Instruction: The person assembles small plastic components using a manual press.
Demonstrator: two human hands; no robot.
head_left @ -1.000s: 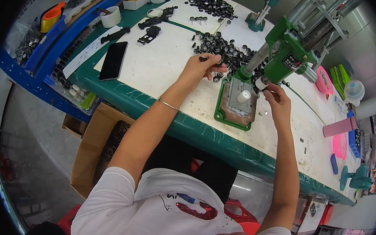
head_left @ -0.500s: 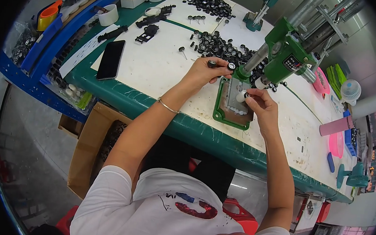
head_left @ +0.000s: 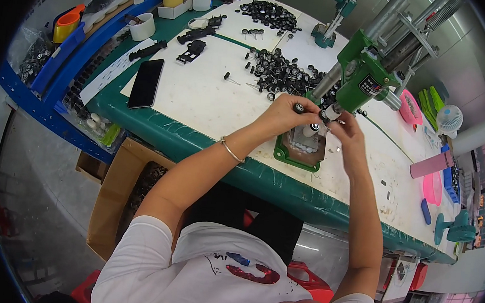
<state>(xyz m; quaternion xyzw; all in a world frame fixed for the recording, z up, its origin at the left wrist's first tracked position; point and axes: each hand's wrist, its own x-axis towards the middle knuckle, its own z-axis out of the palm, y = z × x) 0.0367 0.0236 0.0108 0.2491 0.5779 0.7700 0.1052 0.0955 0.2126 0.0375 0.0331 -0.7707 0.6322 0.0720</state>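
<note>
The left hand [head_left: 284, 114] pinched a small black wheeled pin [head_left: 299, 108], its axis roughly level, beside the green press [head_left: 362, 81]. The right hand [head_left: 347, 132] gripped a small white cylinder [head_left: 311, 129], tilted upright, over the press base [head_left: 302, 150]. Both sat on a white-topped counter [head_left: 201, 97] in a cluttered workshop.

Left hand [head_left: 284, 114] lifted from black parts pile [head_left: 280, 72], brought to green press [head_left: 368, 76] ram with small black part [head_left: 299, 107] pinched. Right hand [head_left: 349, 134] raised from press base [head_left: 302, 150] toward ram tip.
</note>
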